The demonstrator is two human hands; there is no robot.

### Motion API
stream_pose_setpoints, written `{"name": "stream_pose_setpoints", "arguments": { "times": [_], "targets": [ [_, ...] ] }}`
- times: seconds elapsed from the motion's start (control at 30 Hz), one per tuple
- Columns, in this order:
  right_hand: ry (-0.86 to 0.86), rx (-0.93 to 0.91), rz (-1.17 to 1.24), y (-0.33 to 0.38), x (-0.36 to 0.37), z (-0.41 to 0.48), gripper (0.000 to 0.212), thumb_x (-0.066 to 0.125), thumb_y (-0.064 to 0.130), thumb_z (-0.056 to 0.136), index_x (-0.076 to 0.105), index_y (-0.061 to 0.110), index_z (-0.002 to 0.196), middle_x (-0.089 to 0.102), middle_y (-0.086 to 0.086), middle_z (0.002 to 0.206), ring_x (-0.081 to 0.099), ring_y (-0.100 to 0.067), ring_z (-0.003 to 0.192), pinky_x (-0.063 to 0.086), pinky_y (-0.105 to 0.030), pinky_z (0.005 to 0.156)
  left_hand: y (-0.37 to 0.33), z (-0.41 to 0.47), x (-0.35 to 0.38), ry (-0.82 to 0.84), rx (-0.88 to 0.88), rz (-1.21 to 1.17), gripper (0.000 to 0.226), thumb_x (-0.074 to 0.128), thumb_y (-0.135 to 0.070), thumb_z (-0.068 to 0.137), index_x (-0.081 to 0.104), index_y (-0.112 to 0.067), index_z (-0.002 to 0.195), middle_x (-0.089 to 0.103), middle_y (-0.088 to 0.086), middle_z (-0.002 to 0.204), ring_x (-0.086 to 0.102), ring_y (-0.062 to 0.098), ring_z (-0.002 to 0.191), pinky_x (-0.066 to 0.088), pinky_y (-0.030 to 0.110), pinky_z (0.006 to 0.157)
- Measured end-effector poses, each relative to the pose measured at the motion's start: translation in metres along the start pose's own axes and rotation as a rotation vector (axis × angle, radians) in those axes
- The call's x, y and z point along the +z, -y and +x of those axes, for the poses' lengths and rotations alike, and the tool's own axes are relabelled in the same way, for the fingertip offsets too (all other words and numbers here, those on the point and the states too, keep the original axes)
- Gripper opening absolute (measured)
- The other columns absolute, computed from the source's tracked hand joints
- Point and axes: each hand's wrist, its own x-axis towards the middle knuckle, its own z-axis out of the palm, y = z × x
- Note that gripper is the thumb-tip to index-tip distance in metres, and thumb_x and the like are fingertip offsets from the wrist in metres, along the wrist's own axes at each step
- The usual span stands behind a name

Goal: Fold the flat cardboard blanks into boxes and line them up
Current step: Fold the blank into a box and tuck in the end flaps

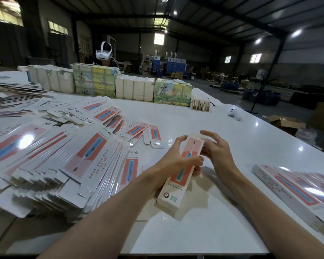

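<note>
**Now a box takes shape above the white table**

Just below the centre of the frame, a person holds a long, narrow box slanted over the glossy white table, its far end pointing up and away, its near end with the printed logo lowest. The left hand wraps the box from the left side, fingers curled across the red and pink printed face and thumb pressed near its middle. The right hand sits against the right edge of the box, its fingers loosely spread and bent, the upper ones lifted clear of the card near the far end; whether the lower fingers press the side cannot be told.

At left, filling the lower left and middle left of the frame, lies a big fanned heap of flat blanks with the same red and blue print, overlapping one another. At the lower right edge, a row of finished boxes lies side by side, touching, well apart from the hands.

Across the upper middle runs a wall of wrapped bundles, some plain white, some with green pictures. Behind it, upper left, stands another person wearing a white headset. A small white controller rests alone on the table toward the right.
</note>
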Motion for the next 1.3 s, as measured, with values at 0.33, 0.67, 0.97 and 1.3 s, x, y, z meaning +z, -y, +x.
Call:
{"name": "stream_pose_setpoints", "arguments": {
  "times": [0.33, 0.67, 0.97, 1.3],
  "targets": [
    [0.121, 0.061, 0.12, 0.008, -0.001, -0.001, 0.036, 0.051, 0.027, 0.109, 0.073, -0.001, 0.115, 0.076, -0.019, 0.115, 0.075, -0.037, 0.104, 0.063, -0.038, 0.083, -0.003, -0.004, 0.003, 0.002, -0.05, 0.045, 0.084, 0.085, -0.028, 0.084, 0.029, -0.051, 0.143, 0.068, 0.007, 0.125, 0.08, 0.029, 0.095, 0.066, 0.046, 0.086],
    [-0.008, 0.144, 0.121, 0.008, -0.005, 0.001, 0.016, 0.066, 0.01, 0.102, 0.079, 0.002, 0.105, 0.079, -0.017, 0.1, 0.078, -0.032, 0.091, 0.065, -0.037, 0.073, -0.006, -0.007, 0.008, -0.004, 0.008, 0.215, 0.085, 0.085, -0.03, 0.084, 0.022, -0.056, 0.136, 0.065, 0.007, 0.115, 0.079, 0.017, 0.076, 0.06, 0.023, 0.058],
    [0.032, 0.116, 0.114, 0.008, -0.005, -0.001, 0.023, 0.056, 0.006, 0.106, 0.078, 0.0, 0.104, 0.078, -0.017, 0.102, 0.077, -0.035, 0.098, 0.065, -0.038, 0.078, -0.008, -0.009, 0.008, -0.009, 0.022, 0.185, 0.094, 0.085, -0.028, 0.083, 0.022, -0.064, 0.144, 0.061, 0.007, 0.119, 0.079, 0.015, 0.078, 0.06, 0.023, 0.059],
    [0.144, 0.022, 0.108, 0.007, -0.002, -0.005, 0.019, 0.066, 0.013, 0.103, 0.073, 0.01, 0.121, 0.077, -0.017, 0.11, 0.076, -0.033, 0.102, 0.063, -0.035, 0.086, -0.011, -0.007, 0.003, -0.074, 0.008, 0.043, 0.078, 0.084, -0.026, 0.088, 0.031, -0.058, 0.136, 0.065, 0.011, 0.116, 0.08, 0.018, 0.08, 0.06, 0.023, 0.061]
  ]
}}
